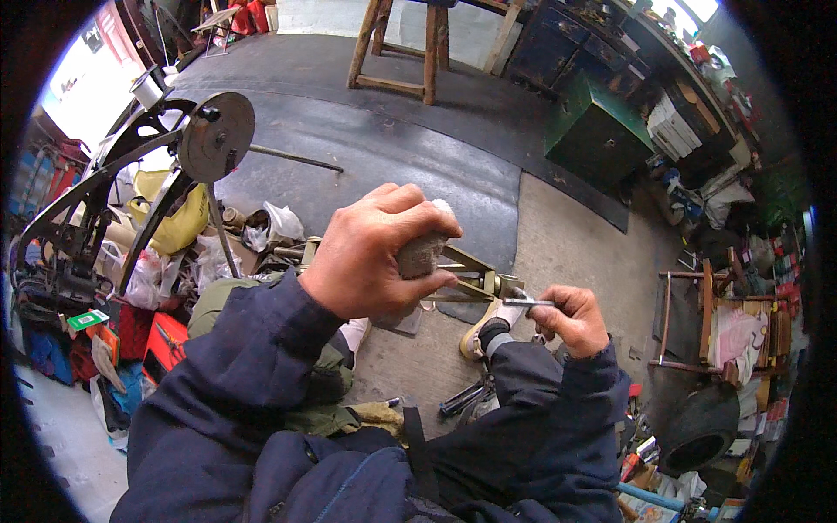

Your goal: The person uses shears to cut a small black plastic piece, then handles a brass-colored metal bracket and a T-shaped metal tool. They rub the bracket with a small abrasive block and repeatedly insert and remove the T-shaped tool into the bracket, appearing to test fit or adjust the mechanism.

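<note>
While the left hand [375,253] overlaps a metal frame [468,260], a machine [212,139] stands leftward.

We look down into a cluttered workshop. Dark matting [375,144] covers the far part of the floor; nearer us, to the right, lies bare, grey-beige concrete [567,231]. At the back, a pale wall [318,17] rises behind a sturdy stool [431,57] with rough wooden legs. To its right we see a dark blue cabinet [549,44], then a green box-shaped cabinet [597,126] standing on the floor. A long, crowded table [649,35] runs along the right side. Low wooden furniture [705,318], its kind unclear, sits farther right. White daylight glares through a doorway [78,78] at upper left and a window [697,7] at upper right.
</note>
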`<move>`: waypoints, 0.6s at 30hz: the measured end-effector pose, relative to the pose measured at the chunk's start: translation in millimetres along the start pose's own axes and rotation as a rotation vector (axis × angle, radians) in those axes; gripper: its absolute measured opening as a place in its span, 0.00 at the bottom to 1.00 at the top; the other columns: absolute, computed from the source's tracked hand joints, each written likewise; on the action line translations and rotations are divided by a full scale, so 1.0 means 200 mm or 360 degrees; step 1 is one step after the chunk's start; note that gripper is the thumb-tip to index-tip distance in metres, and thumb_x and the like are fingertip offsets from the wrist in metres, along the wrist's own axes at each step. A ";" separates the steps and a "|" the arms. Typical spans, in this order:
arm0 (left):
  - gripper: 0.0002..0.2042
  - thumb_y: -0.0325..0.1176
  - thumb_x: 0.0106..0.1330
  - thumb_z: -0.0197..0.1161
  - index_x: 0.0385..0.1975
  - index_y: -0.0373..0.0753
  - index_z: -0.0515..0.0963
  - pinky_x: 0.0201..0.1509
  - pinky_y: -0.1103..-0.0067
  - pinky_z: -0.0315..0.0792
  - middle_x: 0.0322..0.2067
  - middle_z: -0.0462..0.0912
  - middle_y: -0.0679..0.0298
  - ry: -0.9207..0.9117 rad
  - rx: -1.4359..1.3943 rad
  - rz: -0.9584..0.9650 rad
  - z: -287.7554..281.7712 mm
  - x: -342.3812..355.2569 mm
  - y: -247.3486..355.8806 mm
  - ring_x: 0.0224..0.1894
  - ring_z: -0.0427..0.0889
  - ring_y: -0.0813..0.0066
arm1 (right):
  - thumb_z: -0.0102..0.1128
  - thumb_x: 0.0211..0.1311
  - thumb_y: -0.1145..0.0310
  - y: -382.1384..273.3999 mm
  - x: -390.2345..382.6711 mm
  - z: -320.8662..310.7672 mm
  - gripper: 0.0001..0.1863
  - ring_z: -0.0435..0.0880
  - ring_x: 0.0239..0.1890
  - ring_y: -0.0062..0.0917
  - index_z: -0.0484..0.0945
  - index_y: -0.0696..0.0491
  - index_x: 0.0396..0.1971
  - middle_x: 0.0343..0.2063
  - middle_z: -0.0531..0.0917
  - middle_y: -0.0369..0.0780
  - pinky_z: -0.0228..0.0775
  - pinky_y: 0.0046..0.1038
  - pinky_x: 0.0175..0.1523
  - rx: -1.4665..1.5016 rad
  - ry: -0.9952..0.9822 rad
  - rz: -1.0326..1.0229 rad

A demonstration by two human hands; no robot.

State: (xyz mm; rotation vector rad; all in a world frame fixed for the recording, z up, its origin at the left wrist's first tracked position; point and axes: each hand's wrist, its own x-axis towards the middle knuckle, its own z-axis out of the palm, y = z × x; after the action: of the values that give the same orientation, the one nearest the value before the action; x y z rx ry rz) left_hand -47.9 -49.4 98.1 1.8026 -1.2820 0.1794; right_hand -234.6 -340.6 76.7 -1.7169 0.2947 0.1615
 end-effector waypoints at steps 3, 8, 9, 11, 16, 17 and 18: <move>0.21 0.35 0.51 0.84 0.45 0.42 0.85 0.50 0.69 0.78 0.39 0.86 0.60 -0.0019 0.0021 0.0017 0.00 0.00 0.01 0.43 0.84 0.58 | 0.71 0.67 0.74 0.04 0.06 0.05 0.05 0.82 0.30 0.15 0.85 0.59 0.37 0.29 0.86 0.34 0.73 0.20 0.36 -0.0057 0.0472 -0.0292; 0.21 0.35 0.51 0.84 0.45 0.42 0.85 0.49 0.69 0.78 0.39 0.85 0.60 -0.0009 0.0034 0.0033 0.01 0.01 0.02 0.43 0.84 0.58 | 0.74 0.66 0.74 0.11 0.18 0.14 0.07 0.80 0.31 0.14 0.86 0.57 0.41 0.28 0.84 0.32 0.72 0.20 0.38 -0.0334 0.1010 -0.0571; 0.21 0.35 0.51 0.84 0.45 0.42 0.85 0.49 0.69 0.79 0.39 0.85 0.60 -0.0009 0.0030 0.0025 0.01 0.01 0.02 0.43 0.84 0.58 | 0.74 0.66 0.73 0.12 0.19 0.15 0.08 0.78 0.30 0.14 0.86 0.56 0.42 0.28 0.83 0.31 0.71 0.19 0.36 -0.0462 0.1047 -0.0607; 0.21 0.35 0.51 0.84 0.44 0.42 0.85 0.49 0.69 0.79 0.39 0.85 0.60 -0.0005 0.0029 0.0022 0.01 0.01 0.02 0.43 0.84 0.58 | 0.74 0.68 0.71 0.13 0.21 0.14 0.11 0.77 0.29 0.13 0.87 0.53 0.49 0.26 0.80 0.30 0.70 0.19 0.35 -0.0632 0.1079 -0.0586; 0.21 0.35 0.50 0.84 0.44 0.42 0.85 0.49 0.69 0.79 0.39 0.85 0.60 0.0009 0.0029 0.0021 0.01 0.01 0.02 0.43 0.84 0.59 | 0.70 0.70 0.64 0.16 0.25 0.13 0.18 0.83 0.26 0.24 0.85 0.50 0.57 0.22 0.83 0.41 0.75 0.30 0.36 -0.0802 0.0971 -0.0464; 0.21 0.35 0.50 0.84 0.44 0.43 0.85 0.48 0.68 0.79 0.39 0.84 0.61 0.0018 0.0027 0.0025 0.02 0.01 0.02 0.43 0.84 0.58 | 0.68 0.71 0.64 0.17 0.25 0.13 0.19 0.84 0.26 0.26 0.83 0.49 0.60 0.22 0.83 0.43 0.76 0.31 0.35 -0.0867 0.0944 -0.0401; 0.21 0.36 0.49 0.84 0.44 0.45 0.85 0.47 0.68 0.79 0.38 0.84 0.62 0.0026 0.0025 0.0029 0.02 0.01 0.02 0.43 0.83 0.57 | 0.66 0.71 0.66 0.18 0.25 0.12 0.22 0.86 0.27 0.30 0.81 0.48 0.63 0.22 0.84 0.45 0.76 0.33 0.36 -0.0940 0.0869 -0.0335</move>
State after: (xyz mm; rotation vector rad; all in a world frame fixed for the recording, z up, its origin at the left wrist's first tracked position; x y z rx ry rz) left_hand -51.3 -53.1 98.9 1.7997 -1.2892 0.2146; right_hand -196.2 -327.0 26.0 -2.3511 0.4965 -0.4246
